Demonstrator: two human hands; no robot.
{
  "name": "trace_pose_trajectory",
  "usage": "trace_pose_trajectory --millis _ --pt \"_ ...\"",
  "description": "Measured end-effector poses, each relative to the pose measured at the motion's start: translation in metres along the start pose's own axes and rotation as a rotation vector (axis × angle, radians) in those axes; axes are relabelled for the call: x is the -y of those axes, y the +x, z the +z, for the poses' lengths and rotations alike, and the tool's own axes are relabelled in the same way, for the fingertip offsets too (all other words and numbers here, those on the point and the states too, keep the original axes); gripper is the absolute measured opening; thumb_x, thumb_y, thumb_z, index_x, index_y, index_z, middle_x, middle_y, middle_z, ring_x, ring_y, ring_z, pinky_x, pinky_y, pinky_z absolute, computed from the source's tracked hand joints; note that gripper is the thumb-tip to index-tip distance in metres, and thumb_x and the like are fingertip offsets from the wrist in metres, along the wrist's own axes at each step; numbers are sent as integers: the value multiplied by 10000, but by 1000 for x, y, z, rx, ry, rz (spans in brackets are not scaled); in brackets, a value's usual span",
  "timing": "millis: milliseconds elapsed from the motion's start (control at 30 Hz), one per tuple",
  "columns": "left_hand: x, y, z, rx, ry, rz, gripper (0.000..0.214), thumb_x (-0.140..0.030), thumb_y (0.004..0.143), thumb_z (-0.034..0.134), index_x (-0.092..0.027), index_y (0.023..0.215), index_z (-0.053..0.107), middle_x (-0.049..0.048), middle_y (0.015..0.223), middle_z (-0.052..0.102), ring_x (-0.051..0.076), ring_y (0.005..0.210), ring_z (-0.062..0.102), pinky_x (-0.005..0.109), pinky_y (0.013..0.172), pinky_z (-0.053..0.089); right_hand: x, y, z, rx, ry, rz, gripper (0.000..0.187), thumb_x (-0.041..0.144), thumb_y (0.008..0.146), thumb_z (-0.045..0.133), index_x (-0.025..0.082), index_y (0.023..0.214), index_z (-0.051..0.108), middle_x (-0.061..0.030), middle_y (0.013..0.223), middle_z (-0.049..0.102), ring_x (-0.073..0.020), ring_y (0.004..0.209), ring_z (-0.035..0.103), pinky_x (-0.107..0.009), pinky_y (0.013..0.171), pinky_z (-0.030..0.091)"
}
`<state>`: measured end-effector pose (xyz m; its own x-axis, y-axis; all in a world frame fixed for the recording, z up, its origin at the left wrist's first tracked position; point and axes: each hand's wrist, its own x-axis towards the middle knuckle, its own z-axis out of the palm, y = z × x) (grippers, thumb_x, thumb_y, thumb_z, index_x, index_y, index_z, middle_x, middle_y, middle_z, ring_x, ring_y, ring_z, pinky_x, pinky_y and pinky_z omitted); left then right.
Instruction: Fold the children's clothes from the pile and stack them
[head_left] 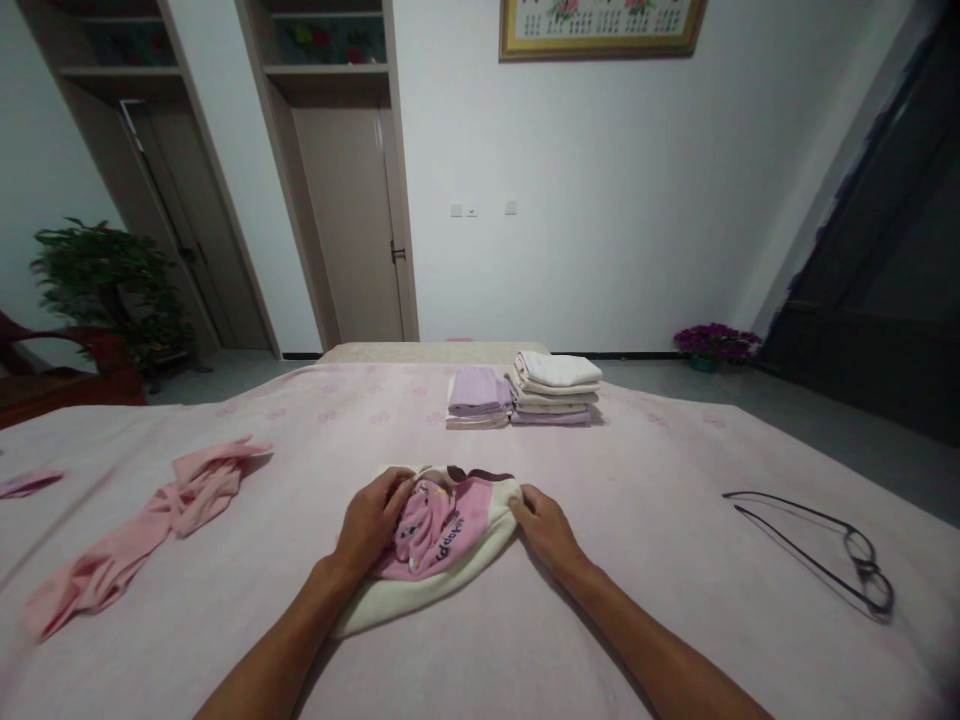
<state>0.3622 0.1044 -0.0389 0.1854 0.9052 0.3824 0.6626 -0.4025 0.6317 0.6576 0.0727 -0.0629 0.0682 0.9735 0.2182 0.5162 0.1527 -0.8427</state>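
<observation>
A bunched pink and cream garment with dark lettering and a brown patch along its far edge lies on the pink bedsheet in front of me. My left hand rests over its left side, fingers curled into the fabric. At the right end, my right hand pinches the cream edge between thumb and fingers. Part of the garment is covered by the left hand and wrist.
Behind the garment stand a lilac folded stack and a taller white folded stack. Crumpled pink clothing lies to the left, with another pink piece beyond it. Black-framed glasses rest at right.
</observation>
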Motion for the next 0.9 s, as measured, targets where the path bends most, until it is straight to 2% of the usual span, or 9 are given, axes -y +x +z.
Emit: trace_pose_trajectory --millis 67,133,200,267,367,533,667,767,900 --pt "13 7 1 -25 69 -36 355 -369 959 489 -257 1263 635 59 1218 673 211 1087 654 302 924 493 1 0 -2 -68 272 76 267 457 858 540 209 869 640 -31 849 701 -217 811 609 -301 725 460" --pt "27 13 2 23 167 -90 432 -333 947 513 -256 1365 591 89 1301 612 223 1141 636 317 945 497 2 1 -5 -97 554 173 304 481 823 589 215 958 644 -38 876 718 -228 808 629 -310 703 476" --pt "35 17 5 66 262 -117 496 -331 951 522 -273 1443 535 112 1377 548 236 1175 620 331 943 504 2 4 -9 -71 794 252 346 479 793 613 218 1018 642 -57 887 736 -246 807 660 -338 697 502" --pt "37 20 9 73 339 -82 552 -319 949 541 -324 1496 473 115 1507 434 252 1258 570 358 983 489 1 8 -13 -25 916 293 366 475 774 607 209 1022 648 -83 875 747 -271 824 687 -378 723 531" --pt "33 25 13 131 400 4 530 -255 944 539 -377 1460 514 78 1594 348 252 1336 506 382 1045 447 0 15 -19 39 919 294 384 481 787 591 199 1038 660 -97 888 761 -286 872 713 -415 778 555" --pt "28 41 13 187 445 -24 441 -302 951 502 -324 1376 615 98 1409 569 274 1206 576 393 972 468 9 14 -34 95 979 230 416 441 787 688 195 1120 652 -80 976 775 -270 915 726 -390 799 567" --pt "29 58 10 173 385 -94 369 -371 964 466 -278 1217 719 97 1222 677 261 1076 627 349 904 473 14 5 -55 315 970 212 504 312 675 810 147 1132 677 -103 1001 779 -265 902 730 -353 791 554" --pt "30 63 10 160 432 -40 309 -344 929 538 -276 1156 736 81 1219 682 244 1032 642 333 884 465 9 -1 -65 442 864 260 487 276 638 835 116 1081 711 -114 967 784 -259 844 732 -348 777 549" --pt "33 60 11 99 497 124 240 -281 913 564 -267 1059 754 73 1267 676 252 1044 647 377 942 448 1 0 -66 294 856 282 408 331 719 809 130 1063 724 -107 952 785 -258 865 730 -374 832 555"
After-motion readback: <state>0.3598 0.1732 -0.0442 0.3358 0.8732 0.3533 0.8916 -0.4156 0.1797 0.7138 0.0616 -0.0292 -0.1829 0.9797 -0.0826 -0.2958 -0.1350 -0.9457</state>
